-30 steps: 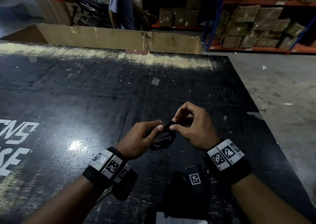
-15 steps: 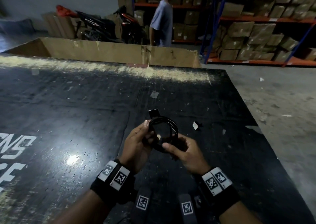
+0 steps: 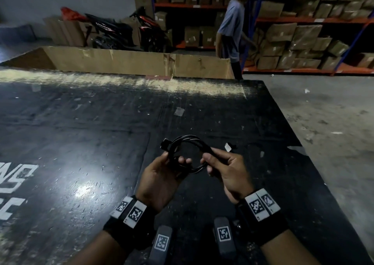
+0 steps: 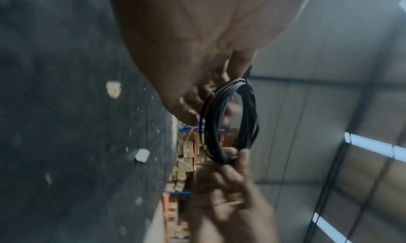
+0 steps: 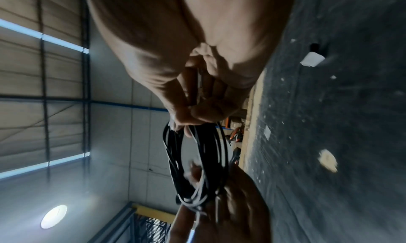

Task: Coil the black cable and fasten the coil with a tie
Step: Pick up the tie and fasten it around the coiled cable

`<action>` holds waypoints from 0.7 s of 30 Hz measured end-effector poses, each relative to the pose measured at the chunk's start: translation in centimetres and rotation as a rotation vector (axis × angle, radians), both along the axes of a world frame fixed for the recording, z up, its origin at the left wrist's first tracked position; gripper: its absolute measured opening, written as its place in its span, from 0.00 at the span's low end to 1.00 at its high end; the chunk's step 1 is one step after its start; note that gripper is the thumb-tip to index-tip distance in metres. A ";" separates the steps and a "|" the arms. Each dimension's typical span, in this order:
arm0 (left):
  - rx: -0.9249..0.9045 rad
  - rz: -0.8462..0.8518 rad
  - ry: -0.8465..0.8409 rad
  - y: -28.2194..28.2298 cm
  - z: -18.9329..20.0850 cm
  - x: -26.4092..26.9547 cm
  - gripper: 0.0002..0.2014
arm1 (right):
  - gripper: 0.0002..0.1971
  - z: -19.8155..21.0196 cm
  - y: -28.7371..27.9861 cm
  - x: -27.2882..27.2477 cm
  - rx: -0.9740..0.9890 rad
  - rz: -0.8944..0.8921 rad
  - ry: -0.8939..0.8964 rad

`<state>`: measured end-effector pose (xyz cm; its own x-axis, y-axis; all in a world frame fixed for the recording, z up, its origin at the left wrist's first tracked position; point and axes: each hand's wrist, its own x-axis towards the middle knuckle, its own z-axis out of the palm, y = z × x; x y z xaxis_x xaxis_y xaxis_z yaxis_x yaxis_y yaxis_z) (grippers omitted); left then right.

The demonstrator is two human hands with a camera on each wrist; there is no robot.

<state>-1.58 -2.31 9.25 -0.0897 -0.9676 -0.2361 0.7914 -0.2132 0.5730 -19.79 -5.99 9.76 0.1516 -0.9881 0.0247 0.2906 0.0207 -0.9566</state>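
Left hand point(image 3: 159, 180): fingers curled round the 9 o'clock side of the cable point(image 3: 189, 143). Right hand point(image 3: 228, 171): pinching the 3 o'clock side. Cable: black, coiled in a ring, held between both hands above the black table point(image 3: 81, 133). Paper scrap point(image 3: 228, 147): on the table at 1 o'clock of the coil. Cardboard box point(image 3: 131, 62): beyond the table's far edge. Person point(image 3: 230, 35): standing by the shelves point(image 3: 303, 19).

The head view looks forward and down from above both wrists across the dark table point(image 3: 85, 139) toward the shelving point(image 3: 303, 19). Each wrist view sits tight against its own palm, rolled sideways, facing the opposite hand. All 3 share the cable coil point(image 3: 188, 143) point(image 4: 230, 121) point(image 5: 197, 159).
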 end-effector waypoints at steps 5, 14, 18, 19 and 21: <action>-0.028 0.234 -0.498 -0.9 0.1 1.2 0.16 | 0.11 1.8 -1.8 -2.2 -0.088 0.132 0.362; -0.349 -0.443 -1.230 -2.0 1.1 -0.2 0.24 | 0.10 2.7 -2.4 -2.3 -0.205 0.443 0.791; -0.465 -0.427 -1.378 -2.0 -0.6 -0.1 0.21 | 0.21 0.5 -1.3 -2.8 -0.079 0.297 0.666; -0.460 -0.401 -1.351 -1.9 -1.0 -0.1 0.21 | 0.19 -0.2 -1.0 -3.0 -0.077 0.268 0.642; -0.399 -0.416 -1.230 -1.6 -2.1 -0.1 0.21 | 0.15 -1.2 -0.4 -3.3 -0.070 0.240 0.575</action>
<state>-1.70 -3.92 7.14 -0.3258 -0.9414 -0.0873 -0.3540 0.0358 0.9346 -23.07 -6.35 8.52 0.3773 -0.9239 -0.0630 -0.2760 -0.0472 -0.9600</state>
